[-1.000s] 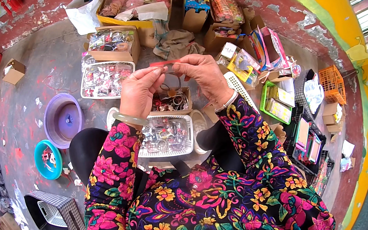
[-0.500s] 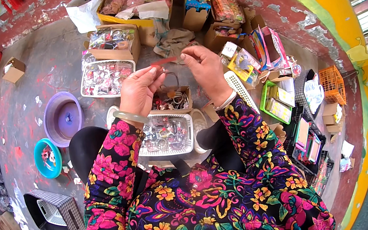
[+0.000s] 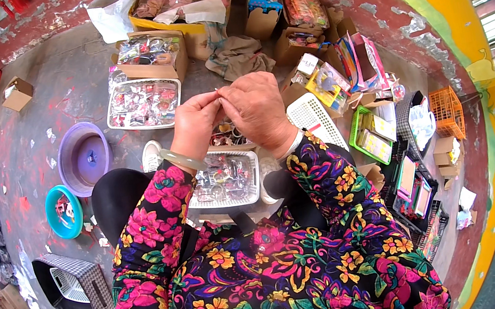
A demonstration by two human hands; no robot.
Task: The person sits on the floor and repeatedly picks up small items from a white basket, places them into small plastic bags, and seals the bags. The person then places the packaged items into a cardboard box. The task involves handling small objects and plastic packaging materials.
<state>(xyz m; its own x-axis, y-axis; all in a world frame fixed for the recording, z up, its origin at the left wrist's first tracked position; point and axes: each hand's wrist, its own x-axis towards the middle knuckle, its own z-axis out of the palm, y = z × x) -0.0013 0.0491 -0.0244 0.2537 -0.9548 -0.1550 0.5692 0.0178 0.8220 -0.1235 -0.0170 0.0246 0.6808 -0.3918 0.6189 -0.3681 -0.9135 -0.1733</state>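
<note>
My left hand (image 3: 197, 127) and my right hand (image 3: 260, 111) meet in front of me, fingertips pinched together. What they hold is too small and too covered by the fingers to make out. Partly hidden under the hands is a box of small dark and red pieces (image 3: 227, 136). Nearer to me, between my legs, a white basket (image 3: 256, 182) carries small items in clear plastic bags. Just right of my right hand, a white perforated basket (image 3: 326, 118) has a small red strip (image 3: 315, 126) on it.
Beyond my left hand stands another white basket (image 3: 110, 119) of bagged items, with open cartons (image 3: 161, 71) behind. A purple basin (image 3: 103, 137) and a teal basin (image 3: 50, 216) are on the left. Crates and boxes line the right wall, including a green basket (image 3: 353, 132).
My hands have come together; my right hand moved left and down to my left fingertips. The red strip stretched between them no longer shows there. A red strip now shows on the right-hand white basket.
</note>
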